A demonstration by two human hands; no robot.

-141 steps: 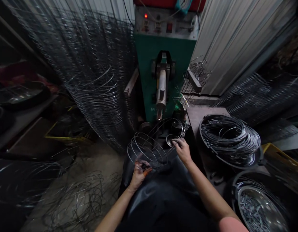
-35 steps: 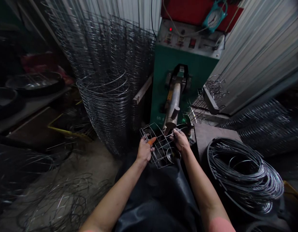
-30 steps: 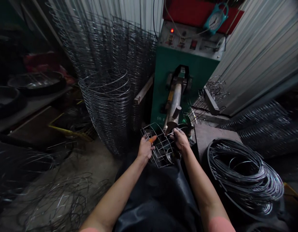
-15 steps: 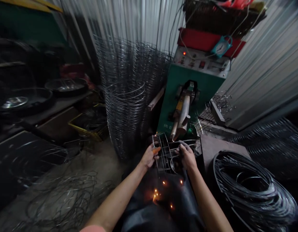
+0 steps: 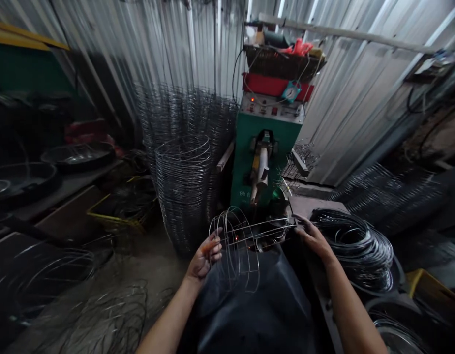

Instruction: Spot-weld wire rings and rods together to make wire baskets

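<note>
A wire frame (image 5: 257, 268) of thin curved and straight rods is held over my lap, below the spot-welding machine (image 5: 245, 162). My left hand (image 5: 205, 254) is closed on its curved left side, with something orange on the fingers. On the other side, my right hand (image 5: 313, 239) pinches the ends of the long rods that stretch rightward. The machine's electrode arm (image 5: 261, 169) points down just above the frame, apart from it. Small orange sparks glow between the rods. A dark apron (image 5: 253, 309) covers my lap.
Tall stacks of wire rings (image 5: 183, 187) stand to the left of the machine. A coil of wire (image 5: 360, 250) lies at right. Loose wire (image 5: 105, 314) covers the floor at left, near a yellow-rimmed crate (image 5: 112, 223). A teal clock (image 5: 291, 91) hangs on the machine.
My hands have moved apart, the right one outward to the rod ends. The frame has turned and shows its curved rods. The bright sparks over the apron are gone. The camera view has shifted.
</note>
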